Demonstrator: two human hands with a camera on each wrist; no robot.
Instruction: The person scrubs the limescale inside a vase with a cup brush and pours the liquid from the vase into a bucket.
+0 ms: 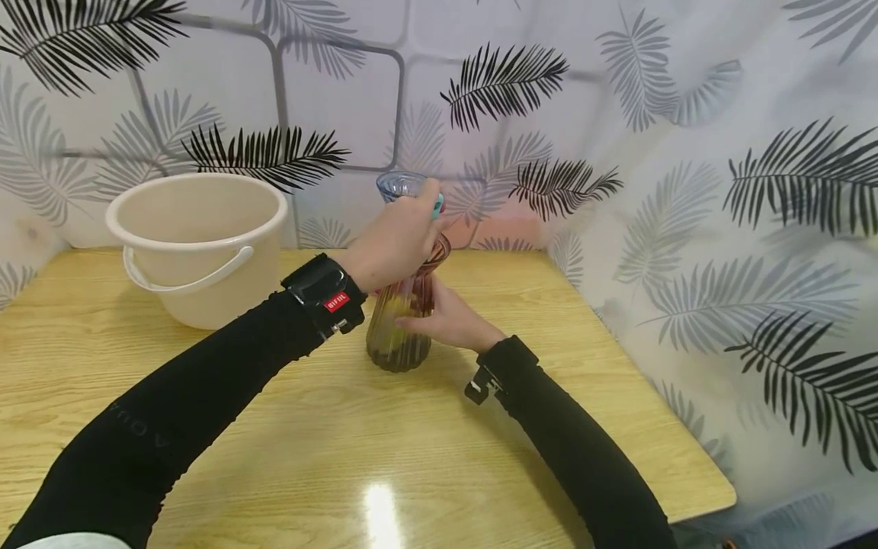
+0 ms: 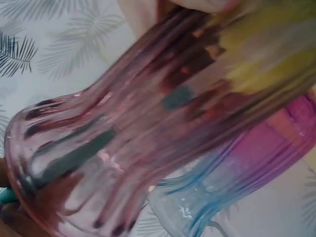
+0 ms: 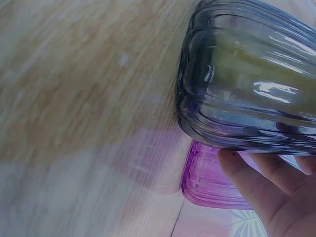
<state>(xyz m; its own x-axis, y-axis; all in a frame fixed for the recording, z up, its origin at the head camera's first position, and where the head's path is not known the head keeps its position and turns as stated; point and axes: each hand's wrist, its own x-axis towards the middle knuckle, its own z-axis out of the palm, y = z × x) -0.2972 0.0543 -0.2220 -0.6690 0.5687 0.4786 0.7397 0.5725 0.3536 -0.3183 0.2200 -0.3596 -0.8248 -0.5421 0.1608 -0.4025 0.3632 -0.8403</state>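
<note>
A ribbed glass vase [image 1: 396, 352], reddish at its flared mouth and grey at the base, stands on the table. My right hand [image 1: 456, 314] holds its side, thumb toward the front and fingers behind. Above the mouth, my left hand [image 1: 398, 235] grips the teal handle [image 1: 438, 204] of a bottle cleaning brush. The brush's yellow head [image 2: 276, 57] shows through the glass inside the vase, and part of the handle shows through the neck in the left wrist view. Behind stands a second vase [image 2: 247, 160], blue at the top and pink below, mostly hidden in the head view.
A cream bucket [image 1: 199, 286] with a white carrying handle stands at the back left of the wooden table [image 1: 309, 450]. A leaf-patterned curtain [image 1: 658, 252] hangs along the table's back and right edges.
</note>
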